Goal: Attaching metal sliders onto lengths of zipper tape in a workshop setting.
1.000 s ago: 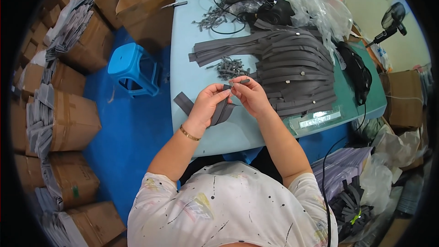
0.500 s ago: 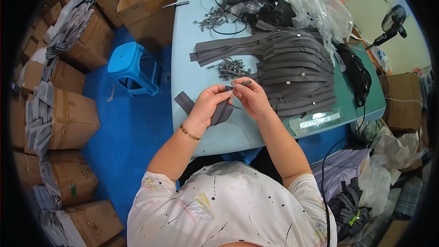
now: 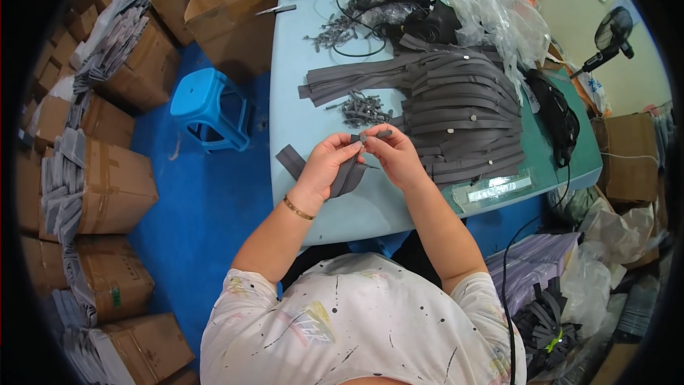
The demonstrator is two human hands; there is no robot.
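Observation:
My left hand [image 3: 329,163] and my right hand [image 3: 392,153] meet above the near edge of a pale blue table [image 3: 306,114]. Both pinch the end of a grey zipper strip [image 3: 347,175] that droops from my fingers onto the tabletop. A small metal slider [image 3: 363,137] sits at the strip's end between my fingertips. Just beyond my hands lies a little heap of grey sliders [image 3: 362,108]. To the right is a fanned stack of grey zipper strips [image 3: 456,117], some with sliders on them.
A blue plastic stool [image 3: 209,107] stands on the blue floor to the left. Cardboard boxes [image 3: 107,185] stacked with grey strips line the left side. Black cables, clear plastic bags [image 3: 491,11] and another slider pile [image 3: 335,28] lie at the far end. A fan [image 3: 605,39] stands at right.
My hands stay in the same place on the strip; only the fingertips shift slightly around the slider.

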